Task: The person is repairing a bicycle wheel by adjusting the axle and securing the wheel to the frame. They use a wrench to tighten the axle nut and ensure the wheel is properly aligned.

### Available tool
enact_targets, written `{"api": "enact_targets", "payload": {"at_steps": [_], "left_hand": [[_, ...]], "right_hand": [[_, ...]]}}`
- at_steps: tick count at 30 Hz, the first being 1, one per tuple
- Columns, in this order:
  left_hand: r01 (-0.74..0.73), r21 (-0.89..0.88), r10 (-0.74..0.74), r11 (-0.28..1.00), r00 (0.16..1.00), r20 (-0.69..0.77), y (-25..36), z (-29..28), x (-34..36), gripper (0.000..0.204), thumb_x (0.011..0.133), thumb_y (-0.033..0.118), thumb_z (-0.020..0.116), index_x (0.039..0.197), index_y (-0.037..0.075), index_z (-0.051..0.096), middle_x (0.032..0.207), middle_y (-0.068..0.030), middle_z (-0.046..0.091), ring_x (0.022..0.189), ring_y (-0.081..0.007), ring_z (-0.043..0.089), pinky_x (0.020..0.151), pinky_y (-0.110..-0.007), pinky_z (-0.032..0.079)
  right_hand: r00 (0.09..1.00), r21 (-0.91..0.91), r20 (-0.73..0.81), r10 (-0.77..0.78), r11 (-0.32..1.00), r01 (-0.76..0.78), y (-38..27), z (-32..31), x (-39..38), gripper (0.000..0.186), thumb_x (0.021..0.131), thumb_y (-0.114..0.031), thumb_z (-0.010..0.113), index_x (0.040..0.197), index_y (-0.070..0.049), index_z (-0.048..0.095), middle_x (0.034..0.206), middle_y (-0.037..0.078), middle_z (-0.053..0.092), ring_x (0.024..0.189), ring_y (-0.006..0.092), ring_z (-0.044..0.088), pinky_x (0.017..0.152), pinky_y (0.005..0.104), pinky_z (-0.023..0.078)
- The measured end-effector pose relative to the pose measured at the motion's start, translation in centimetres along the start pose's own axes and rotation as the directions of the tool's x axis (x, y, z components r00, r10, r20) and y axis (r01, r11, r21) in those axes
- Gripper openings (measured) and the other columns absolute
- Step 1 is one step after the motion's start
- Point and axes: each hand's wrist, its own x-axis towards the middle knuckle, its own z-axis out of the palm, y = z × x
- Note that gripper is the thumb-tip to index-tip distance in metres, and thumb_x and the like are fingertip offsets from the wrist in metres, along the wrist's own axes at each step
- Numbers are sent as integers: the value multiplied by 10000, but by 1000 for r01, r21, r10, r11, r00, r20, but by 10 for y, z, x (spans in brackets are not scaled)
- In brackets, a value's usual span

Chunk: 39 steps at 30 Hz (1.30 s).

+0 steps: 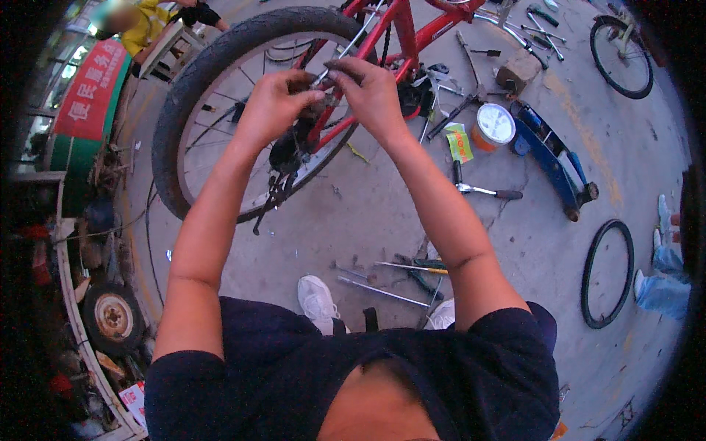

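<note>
At the rear of a red bicycle frame (404,37), my two hands meet close together. My left hand (278,101) is closed in a pinch, fingertips at a small silvery metal piece (321,78). My right hand (369,92) pinches at the same piece from the other side; my fingers hide most of it. Just behind and left of my hands stands the bicycle wheel (171,117) with its black tyre. Below them hangs the dark derailleur (278,192), by the wheel's hub.
Right of the bicycle lie a white-lidded tub (495,123), a blue floor jack (553,158), a ratchet wrench (489,192) and a brick-like block (521,72). More tools (386,292) lie near my shoes. A loose tyre (587,283) is farther right. A seated person (151,29) is at far left.
</note>
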Motion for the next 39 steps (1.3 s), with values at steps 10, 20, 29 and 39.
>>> {"api": "enact_targets", "payload": {"at_steps": [10, 20, 29, 39], "left_hand": [[-167, 66, 178, 984, 963, -201, -16, 1, -2, 283, 828, 76, 613, 1076, -51, 565, 860, -110, 641, 766, -141, 619, 667, -262, 503], [-186, 210, 233, 960, 947, -222, -20, 10, 0, 246, 842, 132, 600, 1028, -21, 547, 863, -129, 621, 798, -177, 603, 730, -301, 472], [-232, 401, 323, 887, 929, -179, -19, 1, 4, 318, 834, 183, 595, 1049, -30, 497, 863, -198, 606, 822, -279, 622, 718, -369, 463], [-166, 166, 192, 972, 969, -156, -31, -1, 7, 291, 830, 113, 606, 1050, -43, 496, 842, -115, 605, 784, -154, 602, 665, -294, 485]], "right_hand": [[984, -271, -28, -173, 949, 159, 5, 11, -42, 265, 740, -58, 695, 972, 5, 582, 977, 107, 537, 797, 206, 602, 683, 296, 506], [980, -305, -106, -171, 943, 132, 5, 18, -44, 175, 728, -53, 672, 888, -22, 610, 875, 123, 571, 796, 295, 591, 677, 358, 478], [974, -353, -96, -207, 921, 161, -1, 24, -40, 178, 733, -63, 663, 894, -42, 589, 897, 127, 565, 782, 325, 583, 651, 392, 477], [942, -438, -67, -328, 858, 268, -4, 25, -43, 130, 735, 5, 646, 856, -6, 600, 824, 121, 583, 725, 279, 599, 624, 326, 478]]}}
